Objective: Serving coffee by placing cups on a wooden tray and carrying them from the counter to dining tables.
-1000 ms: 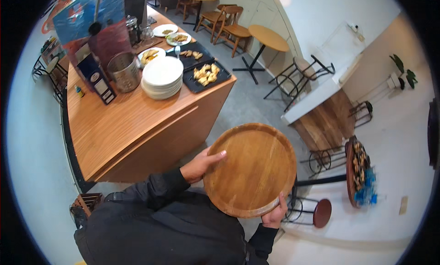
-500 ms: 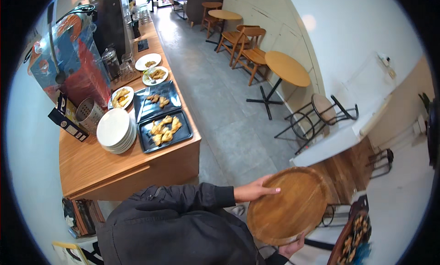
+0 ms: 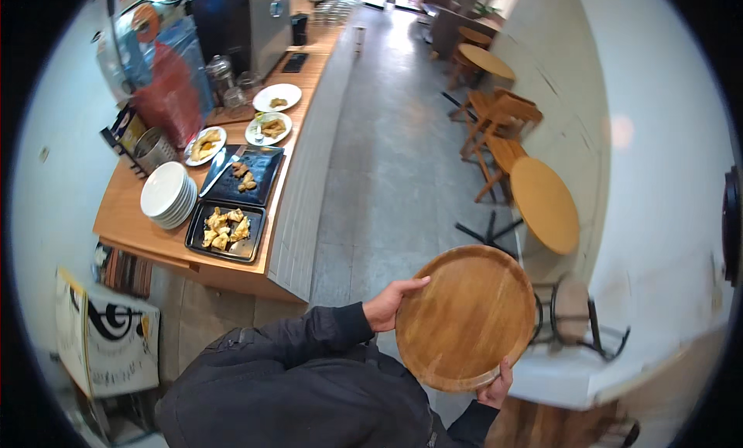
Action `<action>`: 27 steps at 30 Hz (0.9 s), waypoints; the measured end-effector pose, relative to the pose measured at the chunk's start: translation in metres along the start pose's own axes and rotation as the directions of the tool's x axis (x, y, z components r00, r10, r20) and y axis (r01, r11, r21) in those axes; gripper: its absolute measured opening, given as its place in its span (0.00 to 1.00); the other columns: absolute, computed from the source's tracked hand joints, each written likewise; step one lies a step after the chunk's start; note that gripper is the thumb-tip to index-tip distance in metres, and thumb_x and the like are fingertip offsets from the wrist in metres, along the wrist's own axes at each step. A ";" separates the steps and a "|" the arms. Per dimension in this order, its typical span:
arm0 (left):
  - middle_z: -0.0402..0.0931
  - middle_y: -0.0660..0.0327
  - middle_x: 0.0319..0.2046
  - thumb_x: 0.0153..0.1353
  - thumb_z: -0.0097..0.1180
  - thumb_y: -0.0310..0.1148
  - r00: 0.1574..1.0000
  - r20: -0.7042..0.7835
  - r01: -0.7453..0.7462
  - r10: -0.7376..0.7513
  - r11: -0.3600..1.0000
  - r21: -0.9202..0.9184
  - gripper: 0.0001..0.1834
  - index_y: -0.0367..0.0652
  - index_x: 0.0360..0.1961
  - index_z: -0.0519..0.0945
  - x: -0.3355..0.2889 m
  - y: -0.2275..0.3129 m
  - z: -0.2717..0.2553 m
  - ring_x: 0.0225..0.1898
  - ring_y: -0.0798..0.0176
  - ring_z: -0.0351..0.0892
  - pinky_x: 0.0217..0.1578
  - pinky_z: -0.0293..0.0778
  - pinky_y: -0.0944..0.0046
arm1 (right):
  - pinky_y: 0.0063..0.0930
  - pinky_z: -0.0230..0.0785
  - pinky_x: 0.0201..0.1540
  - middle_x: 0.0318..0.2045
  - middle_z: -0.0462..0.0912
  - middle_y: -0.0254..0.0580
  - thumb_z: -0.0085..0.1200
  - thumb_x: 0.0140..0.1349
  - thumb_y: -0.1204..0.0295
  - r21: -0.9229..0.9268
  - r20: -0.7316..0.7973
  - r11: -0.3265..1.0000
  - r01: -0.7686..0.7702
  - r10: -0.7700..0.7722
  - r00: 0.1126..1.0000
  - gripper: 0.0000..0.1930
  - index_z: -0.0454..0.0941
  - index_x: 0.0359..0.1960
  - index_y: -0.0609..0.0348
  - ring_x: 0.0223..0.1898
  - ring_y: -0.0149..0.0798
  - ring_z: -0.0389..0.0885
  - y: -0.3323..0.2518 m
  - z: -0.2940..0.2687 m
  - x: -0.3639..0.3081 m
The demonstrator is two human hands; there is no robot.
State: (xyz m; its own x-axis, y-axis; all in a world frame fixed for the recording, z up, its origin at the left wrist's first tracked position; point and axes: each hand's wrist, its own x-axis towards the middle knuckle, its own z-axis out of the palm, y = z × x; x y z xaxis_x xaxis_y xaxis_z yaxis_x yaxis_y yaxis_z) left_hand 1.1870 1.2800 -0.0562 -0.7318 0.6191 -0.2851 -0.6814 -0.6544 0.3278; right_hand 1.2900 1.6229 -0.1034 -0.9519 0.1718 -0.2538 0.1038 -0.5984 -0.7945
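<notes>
Between my two hands I hold a round wooden tray [image 3: 467,316] with a raised rim, its face toward me and nothing on it. My left hand [image 3: 387,302] grips its left rim, thumb on top and the other fingers hidden beneath. At the lower right rim, my right hand [image 3: 495,384] is closed on the tray, also thumb on top. The tray is held above the grey floor, apart from the counter on my left.
The wooden counter [image 3: 166,243] on the left carries black trays [image 3: 251,250] of food, small plates of food, stacked white plates [image 3: 166,192] and a metal canister. A sign board [image 3: 124,347] stands at lower left. Round tables [image 3: 544,208], chairs and a stool [image 3: 571,308] line the right wall.
My view has turned toward the right-hand tables and the aisle, so the counter sits further left. The tray stays in both hands, now showing a little higher and further left.
</notes>
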 end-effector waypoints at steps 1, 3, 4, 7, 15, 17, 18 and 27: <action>0.79 0.57 0.57 0.70 0.53 0.51 0.996 -0.028 -0.085 0.085 0.996 0.020 0.29 0.44 0.64 0.72 0.008 0.011 0.005 0.56 0.60 0.80 0.57 0.77 0.55 | 0.46 0.63 0.67 0.65 0.72 0.45 0.56 0.67 0.59 0.010 0.058 0.999 -0.031 0.031 0.998 0.32 0.64 0.69 0.59 0.64 0.48 0.71 -0.005 0.004 0.037; 0.79 0.57 0.57 0.70 0.53 0.51 0.989 -0.023 -0.144 0.144 0.990 -0.001 0.29 0.44 0.64 0.72 0.036 0.034 -0.002 0.57 0.61 0.80 0.57 0.76 0.55 | 0.47 0.59 0.69 0.67 0.70 0.44 0.57 0.67 0.57 0.089 0.239 0.991 -0.102 0.078 0.968 0.34 0.63 0.69 0.60 0.65 0.49 0.70 -0.017 0.035 0.100; 0.79 0.57 0.57 0.71 0.52 0.51 0.990 0.013 -0.141 0.141 0.990 -0.006 0.29 0.44 0.65 0.71 0.050 0.047 -0.005 0.57 0.61 0.79 0.58 0.76 0.55 | 0.47 0.59 0.69 0.67 0.70 0.44 0.57 0.67 0.57 0.075 0.276 0.988 -0.133 0.107 0.955 0.34 0.63 0.69 0.60 0.65 0.49 0.70 -0.019 0.044 0.133; 0.75 0.56 0.61 0.74 0.47 0.50 0.965 -0.004 -0.262 0.262 0.965 0.026 0.29 0.42 0.67 0.69 0.095 0.098 -0.008 0.61 0.58 0.76 0.63 0.71 0.50 | 0.49 0.55 0.71 0.69 0.68 0.43 0.56 0.67 0.55 0.050 0.341 0.978 -0.201 0.172 0.924 0.34 0.63 0.70 0.57 0.68 0.51 0.65 -0.020 0.073 0.231; 0.74 0.55 0.63 0.74 0.46 0.52 0.898 0.094 -0.431 0.431 0.902 -0.018 0.31 0.43 0.69 0.66 0.211 0.272 -0.015 0.61 0.58 0.77 0.61 0.73 0.52 | 0.49 0.53 0.72 0.69 0.67 0.42 0.56 0.67 0.57 -0.060 0.373 0.990 -0.125 0.139 0.917 0.35 0.61 0.72 0.56 0.70 0.49 0.62 -0.031 0.182 0.420; 0.74 0.56 0.62 0.74 0.48 0.51 0.930 -0.010 -0.363 0.369 0.919 0.155 0.31 0.43 0.69 0.66 0.232 0.305 -0.013 0.61 0.60 0.76 0.60 0.74 0.54 | 0.49 0.52 0.72 0.70 0.66 0.43 0.56 0.67 0.57 -0.059 0.371 0.977 -0.204 0.211 0.904 0.35 0.60 0.72 0.57 0.70 0.50 0.62 -0.032 0.200 0.463; 0.74 0.56 0.62 0.74 0.48 0.51 0.924 -0.016 -0.375 0.383 0.913 0.160 0.31 0.43 0.69 0.66 0.242 0.319 -0.015 0.61 0.60 0.76 0.60 0.74 0.54 | 0.49 0.52 0.72 0.70 0.65 0.44 0.55 0.67 0.58 -0.055 0.379 0.971 -0.234 0.237 0.895 0.35 0.60 0.72 0.58 0.70 0.51 0.62 -0.034 0.213 0.489; 0.73 0.57 0.64 0.72 0.47 0.55 0.794 -0.193 -0.578 0.576 0.814 0.052 0.33 0.45 0.69 0.67 0.355 0.451 -0.062 0.61 0.60 0.76 0.61 0.72 0.52 | 0.47 0.57 0.70 0.67 0.70 0.46 0.53 0.68 0.60 -0.170 0.455 0.924 -0.341 0.381 0.805 0.31 0.63 0.69 0.61 0.67 0.51 0.67 -0.004 0.332 0.719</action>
State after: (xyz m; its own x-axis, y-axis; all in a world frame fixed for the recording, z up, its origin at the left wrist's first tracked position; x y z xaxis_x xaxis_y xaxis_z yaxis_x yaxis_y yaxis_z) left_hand 0.6189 1.1775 -0.0653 -0.9770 0.0310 -0.2109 -0.1309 -0.8680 0.4790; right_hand 0.5092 1.4891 -0.0990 -0.8578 -0.4458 -0.2558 0.4700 -0.4788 -0.7416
